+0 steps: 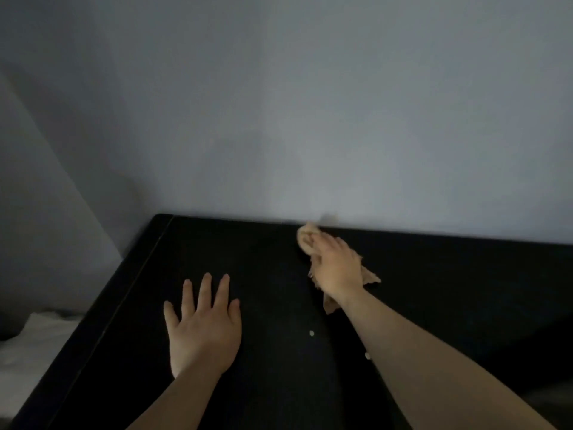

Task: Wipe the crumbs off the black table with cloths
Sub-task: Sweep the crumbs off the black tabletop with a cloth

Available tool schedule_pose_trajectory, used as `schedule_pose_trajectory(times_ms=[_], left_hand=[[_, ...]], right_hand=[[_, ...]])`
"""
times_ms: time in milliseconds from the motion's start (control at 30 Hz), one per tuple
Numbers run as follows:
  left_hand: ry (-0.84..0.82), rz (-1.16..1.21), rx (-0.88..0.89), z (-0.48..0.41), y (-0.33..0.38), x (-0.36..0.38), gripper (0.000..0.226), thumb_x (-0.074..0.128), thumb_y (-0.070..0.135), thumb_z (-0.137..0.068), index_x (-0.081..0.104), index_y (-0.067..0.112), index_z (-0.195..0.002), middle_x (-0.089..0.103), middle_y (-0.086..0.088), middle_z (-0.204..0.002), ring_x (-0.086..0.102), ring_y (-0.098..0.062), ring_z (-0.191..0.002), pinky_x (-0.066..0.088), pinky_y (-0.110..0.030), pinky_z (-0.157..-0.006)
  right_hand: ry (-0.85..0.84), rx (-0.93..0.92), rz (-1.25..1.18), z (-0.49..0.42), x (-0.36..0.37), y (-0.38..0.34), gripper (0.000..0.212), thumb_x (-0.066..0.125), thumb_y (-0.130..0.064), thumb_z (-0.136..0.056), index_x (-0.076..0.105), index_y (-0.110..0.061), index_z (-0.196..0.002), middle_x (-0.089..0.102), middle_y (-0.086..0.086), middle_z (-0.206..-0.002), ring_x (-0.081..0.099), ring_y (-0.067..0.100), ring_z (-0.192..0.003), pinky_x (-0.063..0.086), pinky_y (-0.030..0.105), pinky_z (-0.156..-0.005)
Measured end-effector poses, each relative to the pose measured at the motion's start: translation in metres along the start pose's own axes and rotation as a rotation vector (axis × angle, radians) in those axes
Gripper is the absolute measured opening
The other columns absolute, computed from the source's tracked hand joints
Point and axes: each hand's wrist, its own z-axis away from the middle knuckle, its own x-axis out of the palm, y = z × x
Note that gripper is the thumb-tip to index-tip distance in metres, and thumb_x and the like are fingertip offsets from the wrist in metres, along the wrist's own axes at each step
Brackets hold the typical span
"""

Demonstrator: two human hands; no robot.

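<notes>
The black table (449, 274) fills the lower part of the head view and runs back to a wall. My right hand (336, 266) is stretched to the table's far edge, pressing a crumpled tan cloth (307, 238) onto the surface; parts of the cloth stick out on both sides of the hand. My left hand (203, 324) lies flat on the table, palm down, fingers spread, holding nothing. A pale crumb (311, 333) sits between my forearms, and another crumb (368, 355) shows right beside my right forearm.
A plain grey wall (310, 119) stands directly behind the table's far edge. The table's left edge (130, 293) runs diagonally, and something white and soft (34, 342) lies below it at the left.
</notes>
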Motion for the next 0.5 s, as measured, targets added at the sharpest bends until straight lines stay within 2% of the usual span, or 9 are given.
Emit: schedule_pose_trajectory(times_ms=[67, 100, 167, 200, 267, 300, 367, 467, 500], left_hand=[[-0.002, -0.007, 0.016, 0.001, -0.002, 0.001, 0.054, 0.008, 0.044, -0.099, -0.009, 0.034, -0.149, -0.006, 0.004, -0.160, -0.010, -0.025, -0.146, 0.002, -0.051, -0.117], [-0.003, -0.006, 0.019, 0.001, -0.002, 0.001, 0.054, 0.008, 0.044, -0.099, -0.009, 0.034, -0.149, -0.006, 0.004, -0.160, -0.010, -0.025, -0.147, 0.002, -0.051, -0.117], [-0.010, -0.003, 0.014, 0.001, -0.002, 0.000, 0.054, 0.009, 0.044, -0.099, -0.008, 0.035, -0.149, -0.006, 0.004, -0.160, -0.010, -0.024, -0.147, 0.002, -0.051, -0.117], [-0.010, -0.007, 0.008, 0.001, -0.001, -0.001, 0.054, 0.010, 0.045, -0.099, -0.008, 0.035, -0.149, -0.006, 0.005, -0.160, -0.010, -0.024, -0.147, 0.003, -0.051, -0.118], [-0.005, -0.021, -0.005, 0.001, 0.000, -0.003, 0.054, 0.010, 0.045, -0.099, -0.007, 0.036, -0.149, -0.006, 0.005, -0.160, -0.009, -0.023, -0.147, 0.003, -0.050, -0.118], [-0.004, -0.024, -0.009, 0.001, 0.000, -0.004, 0.054, 0.010, 0.046, -0.099, -0.007, 0.036, -0.149, -0.006, 0.005, -0.160, -0.009, -0.022, -0.147, 0.003, -0.049, -0.118], [-0.007, -0.018, -0.014, 0.001, 0.001, -0.005, 0.054, 0.010, 0.047, -0.098, -0.007, 0.037, -0.149, -0.006, 0.006, -0.160, -0.011, -0.021, -0.146, 0.001, -0.048, -0.118], [0.000, -0.011, -0.030, 0.002, 0.000, -0.004, 0.054, 0.009, 0.047, -0.098, -0.006, 0.038, -0.149, -0.006, 0.007, -0.160, -0.012, -0.019, -0.146, -0.001, -0.047, -0.119], [0.002, -0.012, -0.034, 0.001, 0.000, -0.005, 0.054, 0.010, 0.048, -0.098, -0.005, 0.038, -0.149, -0.006, 0.008, -0.160, -0.012, -0.019, -0.146, -0.001, -0.046, -0.119]], right_hand=[[0.017, 0.159, 0.003, 0.005, 0.005, -0.006, 0.047, 0.040, -0.024, -0.097, 0.034, -0.029, -0.143, 0.029, -0.004, -0.152, 0.025, 0.026, -0.139, 0.019, 0.042, -0.114], [0.026, 0.107, -0.007, 0.011, 0.007, -0.015, 0.047, 0.042, -0.022, -0.095, 0.038, -0.030, -0.141, 0.031, -0.003, -0.151, 0.028, 0.027, -0.137, 0.022, 0.041, -0.113], [0.008, -0.187, -0.074, 0.030, 0.015, -0.034, 0.044, 0.045, -0.018, -0.090, 0.050, -0.029, -0.133, 0.041, -0.002, -0.146, 0.038, 0.027, -0.131, 0.028, 0.040, -0.108], [-0.060, -0.335, -0.116, 0.042, 0.015, -0.038, 0.043, 0.045, -0.018, -0.090, 0.051, -0.029, -0.132, 0.042, -0.003, -0.145, 0.037, 0.026, -0.132, 0.027, 0.041, -0.109], [-0.232, -0.512, -0.115, 0.049, 0.006, -0.031, 0.044, 0.044, -0.019, -0.096, 0.044, -0.029, -0.138, 0.036, -0.006, -0.149, 0.028, 0.022, -0.138, 0.020, 0.040, -0.113], [-0.257, -0.541, -0.096, 0.041, 0.003, -0.021, 0.044, 0.044, -0.020, -0.096, 0.043, -0.028, -0.139, 0.035, -0.006, -0.149, 0.027, 0.021, -0.139, 0.019, 0.040, -0.113], [-0.157, -0.424, -0.076, 0.015, 0.000, -0.005, 0.043, 0.045, -0.021, -0.095, 0.045, -0.026, -0.137, 0.039, -0.003, -0.147, 0.032, 0.025, -0.137, 0.023, 0.043, -0.113], [-0.058, 0.028, -0.023, -0.020, 0.000, -0.003, 0.050, 0.042, -0.025, -0.096, 0.030, -0.028, -0.145, 0.028, -0.003, -0.152, 0.025, 0.024, -0.139, 0.019, 0.041, -0.115], [-0.036, 0.066, -0.015, -0.019, 0.005, -0.011, 0.052, 0.042, -0.024, -0.096, 0.029, -0.029, -0.145, 0.026, -0.002, -0.153, 0.025, 0.024, -0.139, 0.019, 0.040, -0.114]])
